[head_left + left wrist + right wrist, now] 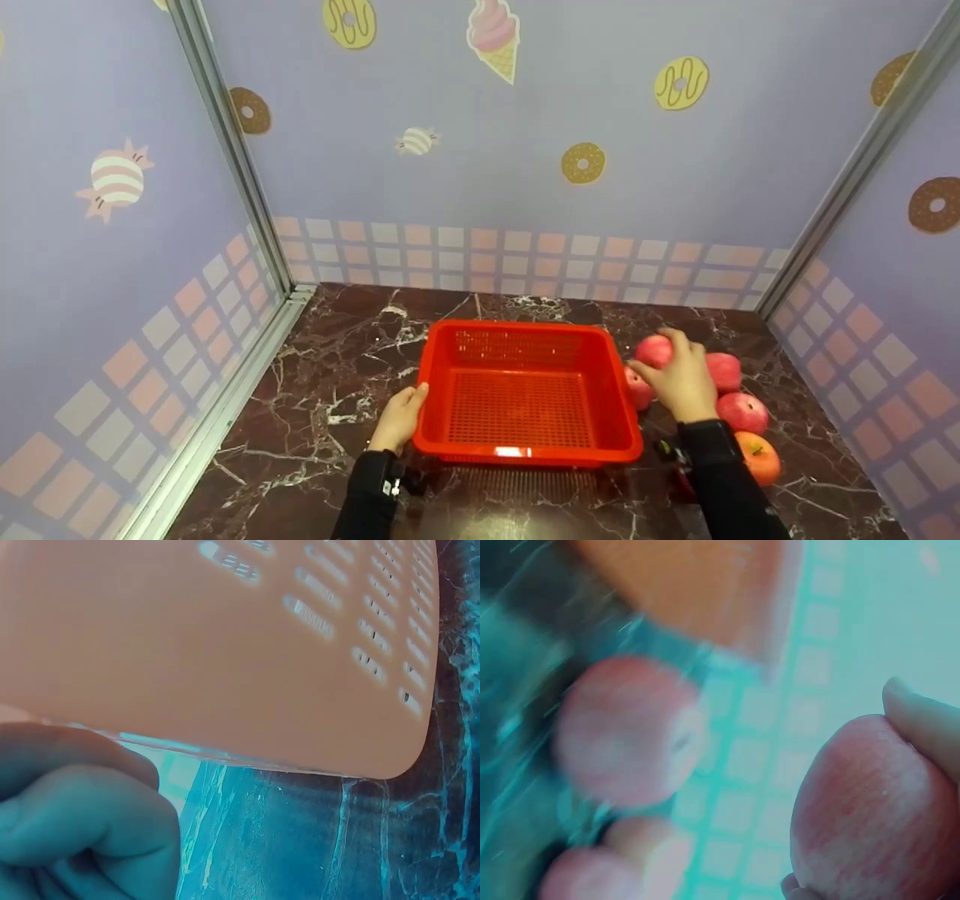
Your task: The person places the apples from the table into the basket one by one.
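A red plastic basket with slotted walls stands on the dark marbled table. My left hand holds its left rim; in the left wrist view the curled fingers lie against the basket wall. Right of the basket, my right hand grips a red apple, with thumb and fingertips around it in the right wrist view, where the held apple is seen close up. Below it, another apple sits beside the basket's right wall.
More apples lie right of my right hand: a red one, another red one and an orange-yellow one. My right forearm partly covers that side. Patterned panels enclose the table at the back and sides.
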`<action>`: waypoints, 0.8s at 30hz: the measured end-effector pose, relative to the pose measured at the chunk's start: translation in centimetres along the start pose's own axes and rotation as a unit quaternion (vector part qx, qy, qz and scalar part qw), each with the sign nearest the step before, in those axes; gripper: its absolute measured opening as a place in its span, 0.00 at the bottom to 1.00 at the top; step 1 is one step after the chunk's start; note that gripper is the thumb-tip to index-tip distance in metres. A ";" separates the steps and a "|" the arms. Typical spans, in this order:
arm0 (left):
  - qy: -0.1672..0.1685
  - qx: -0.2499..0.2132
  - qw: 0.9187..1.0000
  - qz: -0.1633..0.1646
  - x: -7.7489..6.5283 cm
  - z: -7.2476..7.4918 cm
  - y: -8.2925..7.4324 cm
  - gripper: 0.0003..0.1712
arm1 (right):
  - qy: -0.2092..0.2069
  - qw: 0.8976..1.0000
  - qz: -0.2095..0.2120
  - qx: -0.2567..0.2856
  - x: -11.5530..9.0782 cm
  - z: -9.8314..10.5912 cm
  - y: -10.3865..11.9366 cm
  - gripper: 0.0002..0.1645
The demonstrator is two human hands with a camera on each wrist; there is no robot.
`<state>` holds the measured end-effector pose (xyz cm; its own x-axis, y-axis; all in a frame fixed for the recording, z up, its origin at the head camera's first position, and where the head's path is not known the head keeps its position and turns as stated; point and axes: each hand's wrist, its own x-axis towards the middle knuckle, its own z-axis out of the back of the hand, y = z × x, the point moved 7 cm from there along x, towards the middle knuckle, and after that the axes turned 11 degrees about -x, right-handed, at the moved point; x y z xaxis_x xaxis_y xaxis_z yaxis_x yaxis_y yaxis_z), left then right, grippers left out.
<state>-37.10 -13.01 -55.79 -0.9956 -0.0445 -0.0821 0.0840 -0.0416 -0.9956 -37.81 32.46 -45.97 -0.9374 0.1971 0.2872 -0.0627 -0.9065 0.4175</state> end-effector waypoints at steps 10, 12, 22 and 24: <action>0.003 0.010 1.000 -0.014 0.3 0.0 -0.2 0.25 | 0.008 0.998 0.067 0.017 1.6 -2.9 9.7 0.49; 0.002 0.007 1.000 -0.017 0.3 0.0 -0.3 0.25 | 0.020 0.997 0.074 0.018 1.7 -3.9 11.2 0.49; 0.002 0.023 1.000 -0.016 0.3 0.1 -0.1 0.25 | 0.080 0.992 0.097 0.033 0.1 -9.9 17.4 0.46; 0.002 0.020 1.000 -0.015 0.3 0.1 -0.1 0.25 | 0.086 0.989 0.117 0.032 -0.4 -11.1 18.6 0.45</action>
<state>-37.40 -13.12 -55.74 -0.9979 -0.0383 -0.0518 0.0549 -0.0828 -0.9951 -42.41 11.42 -47.87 -0.9683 -0.0874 0.2339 0.1803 -0.8929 0.4126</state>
